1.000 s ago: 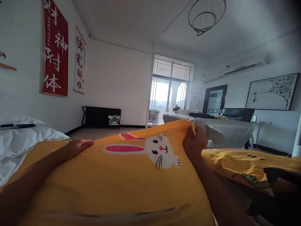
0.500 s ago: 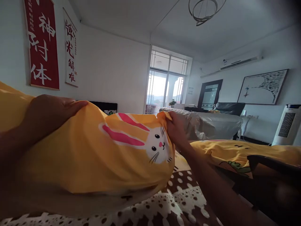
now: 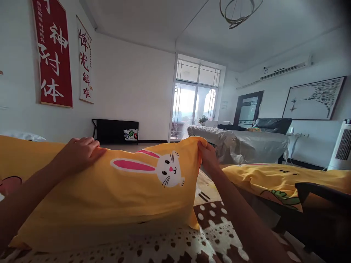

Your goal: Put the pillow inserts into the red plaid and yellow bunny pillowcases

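A yellow pillow (image 3: 115,193) with a white rabbit print stands on its long edge in front of me, its case creased. My left hand (image 3: 79,151) is closed over its top edge, left of the rabbit's ears, fingers curled behind the fabric. At the upper right corner my right hand (image 3: 207,155) pinches the pillow's cloth between thumb and fingers. Beneath lies a brown and cream spotted blanket (image 3: 219,226). The pillow's far side is hidden.
At right, another yellow cloth item (image 3: 263,179) with a carrot print lies by a black armrest (image 3: 318,190). Behind are plastic-covered furniture (image 3: 246,146), a black folded frame (image 3: 109,131) near the wall and a white tower fan (image 3: 341,146).
The pillow has come down and straightened, its top edge now lower and flatter. My left hand has dropped with it; my right hand has moved slightly right and down, still gripping the corner.
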{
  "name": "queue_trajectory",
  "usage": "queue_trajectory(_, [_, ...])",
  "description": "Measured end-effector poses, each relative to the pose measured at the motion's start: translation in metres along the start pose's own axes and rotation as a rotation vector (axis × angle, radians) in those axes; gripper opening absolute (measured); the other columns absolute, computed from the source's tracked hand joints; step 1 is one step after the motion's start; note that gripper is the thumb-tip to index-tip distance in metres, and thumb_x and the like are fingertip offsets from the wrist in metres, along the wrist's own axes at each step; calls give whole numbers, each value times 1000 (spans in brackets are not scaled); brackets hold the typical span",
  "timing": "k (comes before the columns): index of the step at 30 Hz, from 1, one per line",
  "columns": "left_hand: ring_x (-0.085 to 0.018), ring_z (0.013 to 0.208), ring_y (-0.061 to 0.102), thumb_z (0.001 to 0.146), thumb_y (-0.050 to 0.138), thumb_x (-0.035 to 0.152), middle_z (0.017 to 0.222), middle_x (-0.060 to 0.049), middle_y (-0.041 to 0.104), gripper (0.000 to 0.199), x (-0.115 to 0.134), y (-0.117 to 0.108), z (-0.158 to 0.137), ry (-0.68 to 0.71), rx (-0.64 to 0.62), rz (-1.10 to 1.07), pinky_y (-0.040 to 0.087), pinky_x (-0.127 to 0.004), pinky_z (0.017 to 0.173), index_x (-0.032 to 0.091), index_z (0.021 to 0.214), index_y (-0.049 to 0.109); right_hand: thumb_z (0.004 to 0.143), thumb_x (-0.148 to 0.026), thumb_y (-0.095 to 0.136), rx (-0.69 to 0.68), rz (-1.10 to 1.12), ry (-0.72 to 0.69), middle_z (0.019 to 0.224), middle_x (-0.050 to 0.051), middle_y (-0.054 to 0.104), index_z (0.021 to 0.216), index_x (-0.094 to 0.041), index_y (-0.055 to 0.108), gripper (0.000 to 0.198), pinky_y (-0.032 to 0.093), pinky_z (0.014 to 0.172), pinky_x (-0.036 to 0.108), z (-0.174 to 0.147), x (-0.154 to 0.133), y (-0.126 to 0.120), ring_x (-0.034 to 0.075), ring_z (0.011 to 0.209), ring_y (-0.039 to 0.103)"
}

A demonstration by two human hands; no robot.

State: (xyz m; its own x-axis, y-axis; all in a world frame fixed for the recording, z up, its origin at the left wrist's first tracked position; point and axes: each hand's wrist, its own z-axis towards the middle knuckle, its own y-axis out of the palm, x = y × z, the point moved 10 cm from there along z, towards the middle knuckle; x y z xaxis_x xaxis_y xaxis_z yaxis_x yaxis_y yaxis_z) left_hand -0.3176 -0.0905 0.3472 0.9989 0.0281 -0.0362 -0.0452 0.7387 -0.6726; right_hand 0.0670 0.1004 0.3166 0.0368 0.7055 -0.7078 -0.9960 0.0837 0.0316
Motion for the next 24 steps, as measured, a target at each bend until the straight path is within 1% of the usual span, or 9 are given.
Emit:
queue_trajectory(2, [-22, 99, 54, 94, 24, 49, 109, -11, 61, 51, 68, -2, 19, 102, 15, 25, 33, -36, 89, 12, 108, 55, 71, -55, 56, -40, 75, 16, 63, -3, 48, 70, -19, 52, 36, 34, 53, 25, -4, -14, 9, 12, 58, 41])
queue_trajectory(4, [-25, 114, 51, 93, 25, 50, 124, -12, 58, 52, 141, 4, 37, 208, -31, -103, 34, -36, 93, 13, 123, 48, 74, -50, 54, -87, 6, -47, 59, -4, 44, 65, -20, 50, 32, 32, 52, 24, -6, -40, 17, 11, 56, 38])
queue_trajectory(6, [-24, 108, 55, 91, 29, 56, 119, -10, 61, 55, 201, 16, 51, 273, -125, -217, 38, -35, 90, 16, 122, 50, 77, -44, 52, -161, -161, -189, 58, -3, 44, 62, -19, 50, 29, 30, 52, 24, -6, -73, 22, 11, 57, 38])
queue_trajectory(8, [-25, 91, 62, 87, 33, 61, 100, -11, 68, 56, 233, 32, 61, 251, -236, -272, 42, -33, 75, 15, 108, 58, 79, -39, 49, -204, -305, -320, 58, -3, 44, 61, -18, 52, 28, 30, 54, 24, -2, -99, 21, 11, 58, 39])
queue_trajectory(11, [-23, 73, 61, 83, 42, 63, 78, -9, 67, 51, 241, 42, 68, 183, -265, -340, 37, -29, 58, 15, 86, 62, 81, -37, 47, -172, -376, -377, 57, -2, 46, 64, -17, 56, 29, 31, 53, 24, 7, -114, 7, 11, 57, 40])
queue_trajectory(15, [-17, 64, 56, 83, 50, 51, 63, -3, 61, 36, 236, 32, 67, 231, -165, -434, 30, -26, 54, 18, 73, 61, 83, -39, 48, -144, -305, -403, 64, -1, 54, 73, -17, 62, 28, 35, 56, 24, 0, -112, -3, 12, 61, 46])
queue_trajectory(17, [-13, 53, 47, 85, 47, 53, 51, 1, 51, 43, 232, 29, 65, 223, -151, -503, 27, -25, 52, 18, 60, 55, 82, -41, 51, -152, -188, -386, 72, 0, 59, 80, -18, 63, 25, 39, 61, 24, -12, -104, -6, 13, 68, 50])
queue_trajectory(20, [-9, 43, 35, 85, 40, 60, 41, 5, 35, 57, 233, 23, 61, 207, -101, -603, 24, -25, 48, 18, 48, 38, 75, -46, 61, -182, 32, -202, 75, 0, 60, 82, -18, 61, 29, 43, 60, 25, -32, -76, -5, 14, 69, 52])
queue_trajectory(24, [-9, 44, 29, 88, 38, 58, 43, 5, 34, 55, 245, 11, 52, 309, 56, -498, 23, -25, 49, 18, 49, 37, 65, -46, 68, -234, 131, 94, 59, -1, 53, 66, -17, 53, 34, 38, 47, 23, -56, -39, 11, 12, 54, 47])
